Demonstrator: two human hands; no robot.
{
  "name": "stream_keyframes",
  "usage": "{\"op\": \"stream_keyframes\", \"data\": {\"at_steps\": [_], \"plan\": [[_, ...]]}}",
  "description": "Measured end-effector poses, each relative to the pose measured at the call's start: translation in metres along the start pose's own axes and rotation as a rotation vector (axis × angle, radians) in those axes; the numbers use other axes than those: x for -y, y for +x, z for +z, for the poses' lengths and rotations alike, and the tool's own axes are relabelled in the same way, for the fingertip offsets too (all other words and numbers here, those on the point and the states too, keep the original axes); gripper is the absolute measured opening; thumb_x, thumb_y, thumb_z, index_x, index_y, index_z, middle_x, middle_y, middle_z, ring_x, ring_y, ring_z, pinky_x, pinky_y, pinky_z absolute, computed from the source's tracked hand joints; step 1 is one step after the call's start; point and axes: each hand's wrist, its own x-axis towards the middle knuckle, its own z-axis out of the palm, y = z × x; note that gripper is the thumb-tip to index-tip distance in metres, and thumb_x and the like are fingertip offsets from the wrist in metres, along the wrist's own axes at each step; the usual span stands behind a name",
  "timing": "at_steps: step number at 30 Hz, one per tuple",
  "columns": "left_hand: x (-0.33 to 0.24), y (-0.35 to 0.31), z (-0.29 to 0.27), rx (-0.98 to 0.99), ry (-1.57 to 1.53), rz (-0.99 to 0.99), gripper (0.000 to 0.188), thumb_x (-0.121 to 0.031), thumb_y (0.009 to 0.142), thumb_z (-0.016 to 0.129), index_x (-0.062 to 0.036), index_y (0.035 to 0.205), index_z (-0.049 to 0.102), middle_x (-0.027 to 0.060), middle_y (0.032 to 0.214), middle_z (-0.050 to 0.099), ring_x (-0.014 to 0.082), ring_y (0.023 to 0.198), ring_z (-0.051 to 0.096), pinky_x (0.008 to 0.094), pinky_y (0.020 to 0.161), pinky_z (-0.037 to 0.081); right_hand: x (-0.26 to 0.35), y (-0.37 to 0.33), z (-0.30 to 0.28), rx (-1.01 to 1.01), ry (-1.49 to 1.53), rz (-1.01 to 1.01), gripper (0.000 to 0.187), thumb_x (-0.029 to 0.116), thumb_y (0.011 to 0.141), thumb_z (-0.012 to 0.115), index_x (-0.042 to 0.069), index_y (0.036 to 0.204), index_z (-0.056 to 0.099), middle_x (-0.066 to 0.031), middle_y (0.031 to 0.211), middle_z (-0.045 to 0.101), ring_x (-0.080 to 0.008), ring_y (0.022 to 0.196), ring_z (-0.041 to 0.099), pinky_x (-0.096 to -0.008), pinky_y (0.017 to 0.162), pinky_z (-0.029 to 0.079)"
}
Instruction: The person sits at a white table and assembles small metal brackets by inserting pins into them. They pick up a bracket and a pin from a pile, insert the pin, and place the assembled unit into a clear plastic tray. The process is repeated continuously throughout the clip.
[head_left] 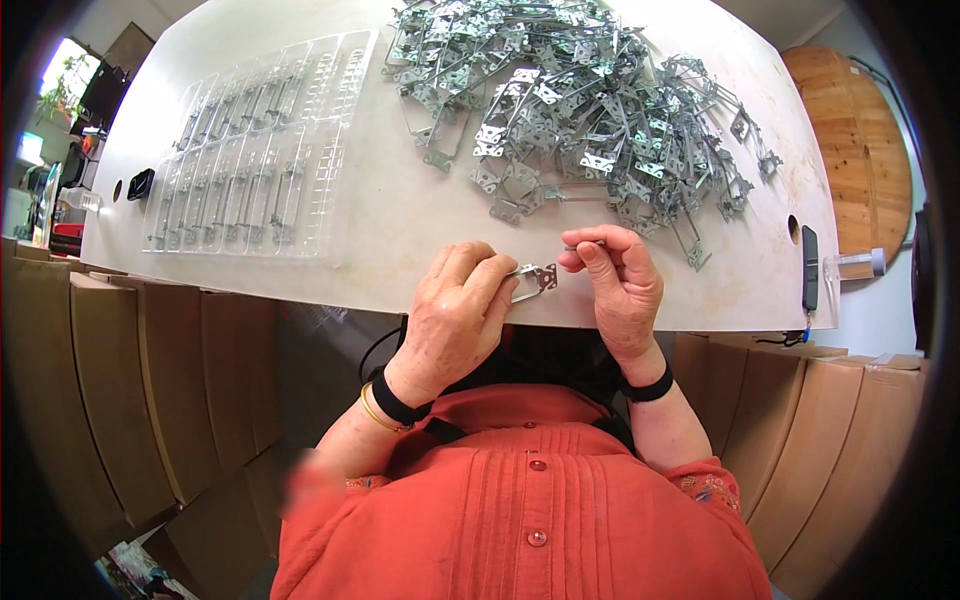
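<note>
Near the table's front edge, my left hand [460,305] is closed on a small metal bracket [546,278], whose flat plate with holes points to the right. Just right of it, my right hand [622,290] pinches a small thin metal piece [584,246] between thumb and fingertips; the fingers hide most of it. The two hands are apart. Beyond them lies a large tangled pile of metal brackets [600,120]. At the left, a clear plastic tray [338,150] carries rows of similar metal parts in its compartments.
A small black object [141,185] lies left of the tray on the white table [400,220]. Along the right edge are a dark bar-shaped device [810,268] and a clear container [856,266]. Cardboard boxes [170,390] stand at both sides; a round wooden board [850,150] is at the far right.
</note>
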Motion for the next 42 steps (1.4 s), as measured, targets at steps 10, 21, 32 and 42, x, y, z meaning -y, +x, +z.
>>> {"op": "stream_keyframes", "data": {"at_steps": [10,21,32,42], "plan": [[0.006,0.003,0.003,-0.034,0.047,-0.03,0.019,0.005,0.091,0.071,-0.0024,0.108,0.074,0.0137,0.084,0.066,0.0323,0.075,0.065,0.0418,0.069,0.051,0.002,0.0,0.0,0.007,-0.006,0.008,0.014,0.01,0.109,0.064,0.003,0.121,0.066,-0.0091,0.117,0.076,-0.0119,0.093,0.074,-0.0247,0.08,0.059],[0.006,0.009,0.0,0.023,0.057,-0.152,0.024,-0.001,0.093,0.07,-0.0105,0.113,0.076,0.0115,0.081,0.062,0.0305,0.068,0.064,0.0411,0.061,0.051,0.001,0.001,0.001,0.02,0.037,0.046,0.013,0.009,0.109,0.064,0.002,0.12,0.064,-0.0097,0.115,0.076,-0.0121,0.092,0.075,-0.0253,0.08,0.06],[0.005,0.016,-0.006,0.04,0.076,-0.133,0.022,-0.008,0.092,0.075,-0.0082,0.115,0.077,0.0131,0.081,0.062,0.0282,0.065,0.061,0.0409,0.061,0.05,0.001,0.001,0.0,0.001,-0.004,0.038,0.015,0.01,0.108,0.066,0.001,0.12,0.07,-0.0085,0.115,0.077,-0.014,0.096,0.076,-0.0266,0.086,0.061],[0.001,0.016,-0.01,0.092,0.13,-0.07,0.044,-0.021,0.084,0.088,-0.0069,0.123,0.074,0.0134,0.089,0.066,0.0295,0.072,0.065,0.0398,0.064,0.053,0.004,-0.001,0.003,-0.027,0.03,0.017,0.022,0.004,0.107,0.066,-0.003,0.127,0.065,-0.0127,0.123,0.074,-0.0177,0.107,0.075,-0.0296,0.093,0.061]]}}
